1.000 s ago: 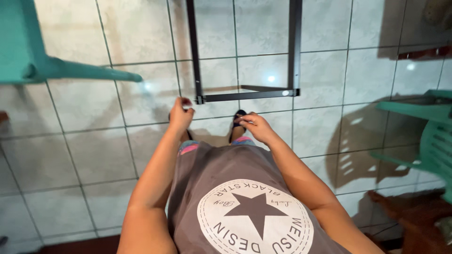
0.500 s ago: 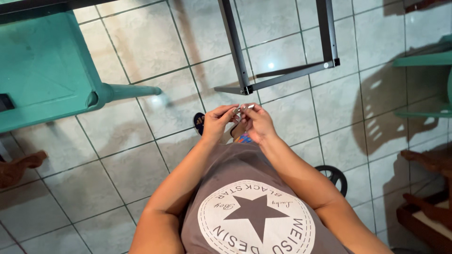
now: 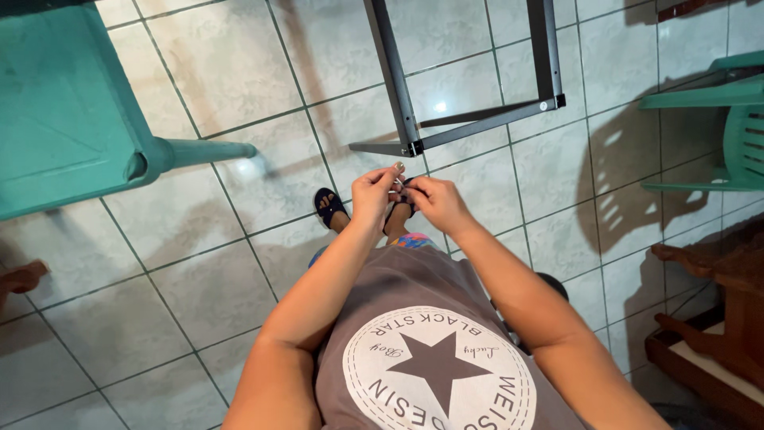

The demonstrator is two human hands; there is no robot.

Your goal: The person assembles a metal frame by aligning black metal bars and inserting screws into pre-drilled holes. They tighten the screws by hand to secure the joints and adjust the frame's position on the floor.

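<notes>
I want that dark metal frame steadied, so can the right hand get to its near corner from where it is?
Probably yes: the right hand is beside the left hand, just short of the metal frame, with only bare tiled floor between.

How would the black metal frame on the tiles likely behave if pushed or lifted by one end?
The black metal frame looks like rigid square tubing, so probably stiff, not floppy. Lying on glossy floor tiles, it would likely slide and scrape rather than roll. Lifted by one end, it may swing awkwardly.

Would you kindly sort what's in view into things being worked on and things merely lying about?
In hand:
left hand
right hand
small object pinched between fingertips, too small to identify

Lying about:
black metal frame
teal plastic chair
green plastic chair
brown wooden furniture
</notes>
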